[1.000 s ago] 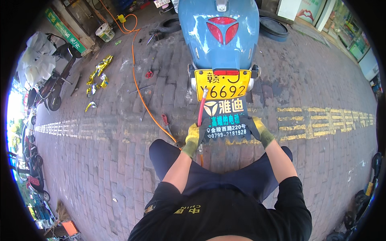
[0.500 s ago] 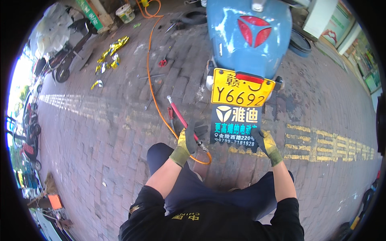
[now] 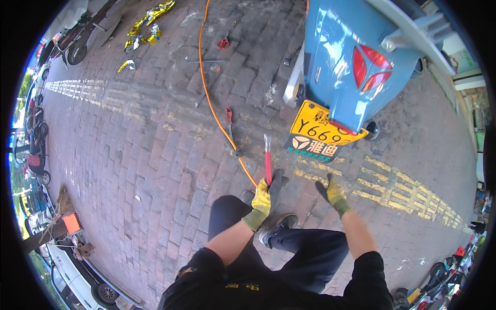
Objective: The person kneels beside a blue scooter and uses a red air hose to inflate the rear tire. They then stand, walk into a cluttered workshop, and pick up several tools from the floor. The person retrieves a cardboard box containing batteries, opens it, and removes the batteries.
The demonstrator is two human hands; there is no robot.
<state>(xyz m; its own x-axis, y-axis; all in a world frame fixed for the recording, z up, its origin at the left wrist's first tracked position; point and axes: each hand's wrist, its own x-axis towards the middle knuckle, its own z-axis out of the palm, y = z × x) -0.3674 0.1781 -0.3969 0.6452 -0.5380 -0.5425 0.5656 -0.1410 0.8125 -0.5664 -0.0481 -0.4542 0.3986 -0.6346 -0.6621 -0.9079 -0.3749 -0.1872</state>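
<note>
In the head view, a red-barrelled hand tool [image 3: 268,165] with a silver tip is gripped in the gloved left hand [image 3: 262,200], the fingers being curled around its lower end. It is held upright in front of the left knee, well apart from the blue scooter [image 3: 336,62]. An orange hose [image 3: 209,98] is led down to the same hand; it is probably coupled to the tool, but the joint is hidden. By the gloved right hand [image 3: 336,195] nothing is seen to be held: its thumb and fingers are spread, near the mud flap [image 3: 312,148] but not touching it.

As far as can be judged, the scooter is not being worked on at this instant. Its yellow number plate [image 3: 321,125] and mud flap are mounted below the tail; whether any work there is finished cannot be told. Red-handled scissors [image 3: 223,44] and a metal rod [image 3: 207,60] have been left on the paving [image 3: 170,201], not put away.

Writing is carried in several places: black characters and digits on the plate, white and turquoise characters beside a three-part emblem on the flap, and gold lettering on the black shirt [image 3: 279,289].
</note>
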